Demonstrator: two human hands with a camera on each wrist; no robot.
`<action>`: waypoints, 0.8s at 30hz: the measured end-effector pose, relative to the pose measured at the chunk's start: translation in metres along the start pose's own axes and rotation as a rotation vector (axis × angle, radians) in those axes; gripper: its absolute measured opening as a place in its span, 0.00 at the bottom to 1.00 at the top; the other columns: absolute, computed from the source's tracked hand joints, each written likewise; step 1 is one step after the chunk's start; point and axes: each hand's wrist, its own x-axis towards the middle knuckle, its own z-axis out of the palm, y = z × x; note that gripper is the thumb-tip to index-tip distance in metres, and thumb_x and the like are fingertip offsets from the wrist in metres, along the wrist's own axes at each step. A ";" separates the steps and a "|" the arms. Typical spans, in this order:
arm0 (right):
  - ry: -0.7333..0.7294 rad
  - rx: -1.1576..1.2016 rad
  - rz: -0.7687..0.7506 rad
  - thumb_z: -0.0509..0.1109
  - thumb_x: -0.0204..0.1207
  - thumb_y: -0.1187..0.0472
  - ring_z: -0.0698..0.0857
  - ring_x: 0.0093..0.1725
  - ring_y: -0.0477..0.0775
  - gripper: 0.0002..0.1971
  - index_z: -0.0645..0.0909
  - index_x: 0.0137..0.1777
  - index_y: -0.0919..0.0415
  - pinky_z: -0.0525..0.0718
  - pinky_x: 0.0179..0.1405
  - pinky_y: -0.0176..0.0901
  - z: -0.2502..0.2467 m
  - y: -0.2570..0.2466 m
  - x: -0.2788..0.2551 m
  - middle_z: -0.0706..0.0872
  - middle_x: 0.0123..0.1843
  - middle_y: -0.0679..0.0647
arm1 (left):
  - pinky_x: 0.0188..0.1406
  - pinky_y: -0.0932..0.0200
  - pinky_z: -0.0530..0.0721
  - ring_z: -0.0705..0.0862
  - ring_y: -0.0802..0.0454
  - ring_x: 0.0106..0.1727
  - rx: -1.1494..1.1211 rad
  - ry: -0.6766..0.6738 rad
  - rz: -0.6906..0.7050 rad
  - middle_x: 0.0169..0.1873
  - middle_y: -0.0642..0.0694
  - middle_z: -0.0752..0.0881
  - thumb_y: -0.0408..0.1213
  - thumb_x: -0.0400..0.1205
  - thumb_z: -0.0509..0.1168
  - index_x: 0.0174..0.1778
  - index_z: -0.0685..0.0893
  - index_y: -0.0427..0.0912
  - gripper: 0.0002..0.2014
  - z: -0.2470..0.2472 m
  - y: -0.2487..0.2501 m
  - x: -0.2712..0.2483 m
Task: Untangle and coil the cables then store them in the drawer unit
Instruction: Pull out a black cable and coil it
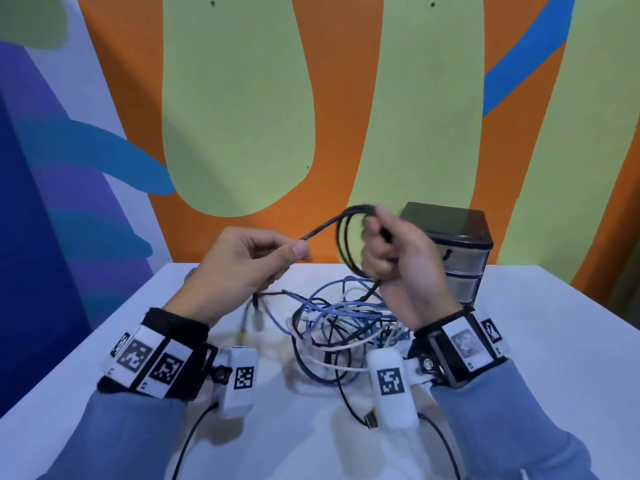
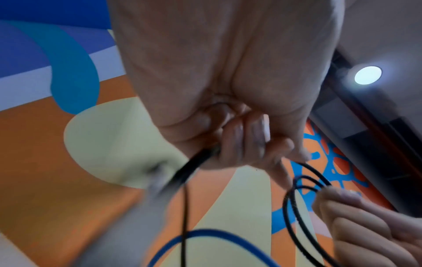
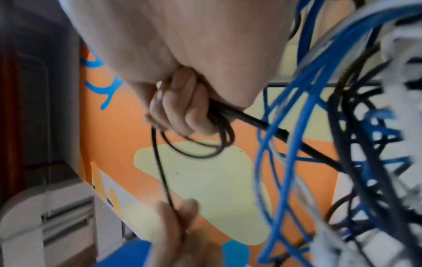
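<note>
Coils of black cable (image 1: pixel 348 237) hang from the right hand (image 1: pixel 398 261), whose fingers are curled tight round the bundle, held up above the bench (image 1: pixel 554 358). A loose run of that same cable stretches left and slightly down to the left hand (image 1: pixel 242 265), which pinches it between thumb and forefinger. So the free strand's long axis lies nearly level, left to right, between the two hands, and the left hand is the one placed to feed the next loop across to the right. Below the hands sits the tangle of blue, white and black cables (image 1: pixel 346 327), and a black strand drops from the right hand's bundle into it, so by my reading the black cable is not yet free. Drawer unit (image 1: pixel 457 254) stands far right on the bench, just behind the right hand, clearly the nearer hand for stowing. Whether any drawer is open, I cannot tell.
</note>
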 end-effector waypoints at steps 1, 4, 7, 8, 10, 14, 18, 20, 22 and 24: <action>0.026 0.128 -0.024 0.57 0.93 0.52 0.55 0.21 0.42 0.18 0.75 0.40 0.55 0.47 0.25 0.42 -0.004 -0.004 0.001 0.59 0.26 0.43 | 0.25 0.64 0.61 0.62 0.51 0.28 -0.003 -0.017 -0.030 0.26 0.45 0.68 0.45 0.83 0.73 0.47 0.96 0.36 0.14 0.000 -0.002 0.001; 0.048 0.289 -0.028 0.54 0.94 0.50 0.51 0.21 0.43 0.19 0.73 0.41 0.54 0.51 0.21 0.40 -0.013 -0.012 0.003 0.59 0.26 0.43 | 0.27 0.64 0.61 0.62 0.50 0.30 -0.004 0.004 -0.054 0.28 0.46 0.67 0.46 0.87 0.70 0.50 0.96 0.39 0.14 0.001 -0.009 0.004; -0.026 0.239 0.077 0.54 0.93 0.51 0.49 0.23 0.45 0.18 0.71 0.40 0.54 0.51 0.21 0.38 -0.007 -0.010 0.000 0.59 0.25 0.43 | 0.27 0.66 0.67 0.68 0.52 0.28 0.006 0.105 -0.016 0.28 0.46 0.73 0.42 0.90 0.68 0.55 0.94 0.40 0.12 0.009 -0.018 0.008; -0.067 0.231 0.114 0.54 0.92 0.51 0.49 0.23 0.45 0.18 0.71 0.40 0.54 0.50 0.21 0.38 -0.003 -0.007 -0.002 0.58 0.25 0.43 | 0.28 0.66 0.71 0.73 0.51 0.27 0.023 0.142 -0.001 0.28 0.46 0.78 0.41 0.92 0.67 0.58 0.92 0.41 0.11 0.012 -0.020 0.009; -0.139 0.244 0.166 0.55 0.92 0.51 0.49 0.23 0.45 0.18 0.71 0.40 0.54 0.50 0.22 0.38 0.004 -0.003 -0.004 0.56 0.27 0.44 | 0.35 0.62 0.80 0.87 0.50 0.34 0.054 0.222 0.025 0.36 0.47 0.91 0.42 0.93 0.65 0.59 0.89 0.44 0.09 0.017 -0.022 0.011; -0.219 0.315 0.219 0.54 0.93 0.50 0.49 0.22 0.44 0.19 0.70 0.39 0.54 0.52 0.20 0.37 0.012 0.002 -0.007 0.54 0.28 0.45 | 0.58 0.54 0.86 0.90 0.56 0.54 0.201 0.357 0.089 0.54 0.53 0.92 0.44 0.89 0.71 0.55 0.94 0.56 0.05 0.022 -0.024 0.011; -0.233 0.306 0.237 0.53 0.93 0.50 0.50 0.22 0.45 0.19 0.70 0.40 0.55 0.53 0.21 0.36 0.018 0.010 -0.006 0.55 0.27 0.45 | 0.51 0.52 0.89 0.90 0.52 0.45 -0.034 0.226 0.019 0.45 0.39 0.94 0.33 0.87 0.73 0.52 0.95 0.41 0.05 0.039 -0.012 0.006; -0.173 0.259 0.196 0.54 0.94 0.50 0.51 0.22 0.44 0.19 0.72 0.41 0.56 0.53 0.22 0.36 0.018 0.015 -0.004 0.57 0.27 0.45 | 0.54 0.53 0.91 0.91 0.47 0.47 -0.185 0.186 -0.050 0.48 0.32 0.94 0.30 0.88 0.71 0.52 0.95 0.36 0.07 0.047 -0.007 0.004; -0.087 0.188 0.131 0.55 0.94 0.50 0.54 0.21 0.43 0.19 0.73 0.42 0.57 0.56 0.22 0.35 0.014 0.017 0.000 0.59 0.27 0.47 | 0.58 0.51 0.90 0.90 0.44 0.50 -0.346 0.179 -0.108 0.52 0.29 0.93 0.28 0.89 0.65 0.53 0.94 0.32 0.11 0.049 -0.004 0.004; -0.015 0.117 0.092 0.56 0.94 0.49 0.60 0.22 0.42 0.18 0.74 0.43 0.57 0.58 0.22 0.34 0.013 0.019 0.001 0.63 0.29 0.48 | 0.65 0.43 0.88 0.90 0.41 0.52 -0.478 0.170 -0.134 0.55 0.28 0.93 0.32 0.91 0.63 0.51 0.93 0.32 0.13 0.049 -0.001 0.004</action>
